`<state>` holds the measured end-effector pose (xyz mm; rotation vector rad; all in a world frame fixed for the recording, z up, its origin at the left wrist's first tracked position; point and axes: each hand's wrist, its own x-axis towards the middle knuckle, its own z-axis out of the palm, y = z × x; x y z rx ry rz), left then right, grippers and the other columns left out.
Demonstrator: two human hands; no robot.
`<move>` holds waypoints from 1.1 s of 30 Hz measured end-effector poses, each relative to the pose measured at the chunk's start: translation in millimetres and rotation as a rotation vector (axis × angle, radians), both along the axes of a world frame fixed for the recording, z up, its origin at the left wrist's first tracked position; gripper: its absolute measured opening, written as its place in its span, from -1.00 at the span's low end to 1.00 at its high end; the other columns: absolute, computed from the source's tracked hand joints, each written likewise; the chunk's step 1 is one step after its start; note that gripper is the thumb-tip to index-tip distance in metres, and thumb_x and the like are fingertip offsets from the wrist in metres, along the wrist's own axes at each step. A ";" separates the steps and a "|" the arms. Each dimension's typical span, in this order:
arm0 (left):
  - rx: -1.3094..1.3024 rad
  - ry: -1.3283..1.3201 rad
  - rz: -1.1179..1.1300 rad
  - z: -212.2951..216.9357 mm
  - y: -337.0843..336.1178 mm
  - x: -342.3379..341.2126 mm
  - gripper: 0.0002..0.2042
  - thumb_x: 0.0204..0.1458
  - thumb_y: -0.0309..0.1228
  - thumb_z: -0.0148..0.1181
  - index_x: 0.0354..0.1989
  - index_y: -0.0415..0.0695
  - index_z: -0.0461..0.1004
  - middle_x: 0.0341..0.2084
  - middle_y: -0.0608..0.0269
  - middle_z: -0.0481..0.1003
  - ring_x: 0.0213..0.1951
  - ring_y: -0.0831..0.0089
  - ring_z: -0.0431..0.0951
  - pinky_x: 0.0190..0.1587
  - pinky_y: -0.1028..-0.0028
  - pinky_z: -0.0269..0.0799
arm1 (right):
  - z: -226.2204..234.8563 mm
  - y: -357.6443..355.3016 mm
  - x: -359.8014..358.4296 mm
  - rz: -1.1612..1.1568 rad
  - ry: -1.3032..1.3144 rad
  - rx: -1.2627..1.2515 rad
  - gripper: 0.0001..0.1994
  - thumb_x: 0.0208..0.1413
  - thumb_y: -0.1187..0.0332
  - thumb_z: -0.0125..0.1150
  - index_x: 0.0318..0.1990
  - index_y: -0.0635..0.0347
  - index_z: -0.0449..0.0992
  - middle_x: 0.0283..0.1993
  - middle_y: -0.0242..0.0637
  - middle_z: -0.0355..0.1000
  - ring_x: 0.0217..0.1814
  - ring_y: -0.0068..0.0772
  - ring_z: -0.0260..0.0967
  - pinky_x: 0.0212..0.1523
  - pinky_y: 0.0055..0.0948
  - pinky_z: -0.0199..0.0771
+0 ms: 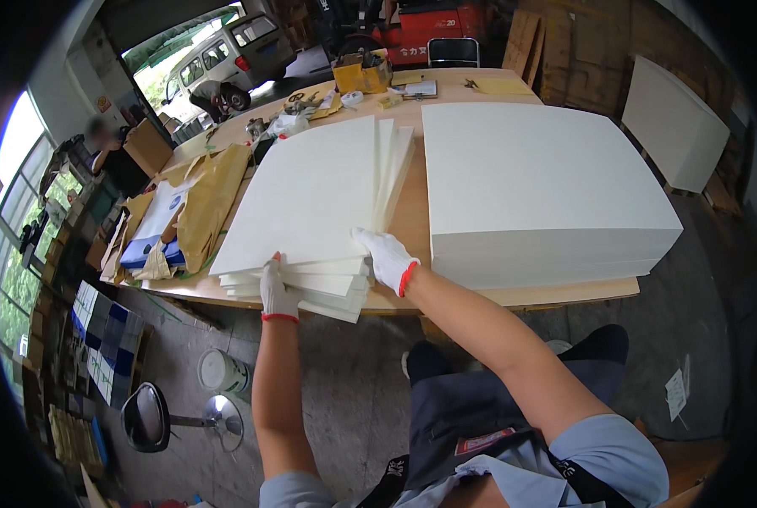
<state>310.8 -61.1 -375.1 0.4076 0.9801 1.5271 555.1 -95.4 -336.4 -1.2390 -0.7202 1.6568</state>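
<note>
A fanned stack of large white paper sheets [302, 195] lies on the wooden table in front of me, its layers splayed unevenly along the near and right edges. My left hand [278, 292], in a white knit glove with a red cuff, grips the near edge with the thumb up at the top sheet; its other fingers are mostly hidden. At the near right corner, my right hand [385, 256], gloved the same way, is closed on the edge of the upper sheets. To the right stands a taller, squared stack of white paper [547, 169].
Brown wrapping paper [217, 203] and a blue-white package cover the table's left side. Farther back are a yellow box [361, 74], a clipboard [419, 89] and small clutter. A stool [147, 417] and a white bucket [223, 371] stand on the floor. A person [120, 161] is at far left.
</note>
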 end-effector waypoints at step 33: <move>0.971 -0.483 -2.512 193.0 -321.5 402.2 -0.59 -0.05 -0.19 0.46 -0.10 -0.18 0.55 -0.28 0.15 0.55 -0.16 0.37 0.57 -0.14 0.44 0.44 | 32.3 -364.6 352.3 -0.088 -0.185 0.218 -0.61 0.37 0.28 -0.04 0.25 0.26 0.36 -0.04 -0.09 0.55 -0.20 -0.38 0.56 -0.17 -0.41 0.59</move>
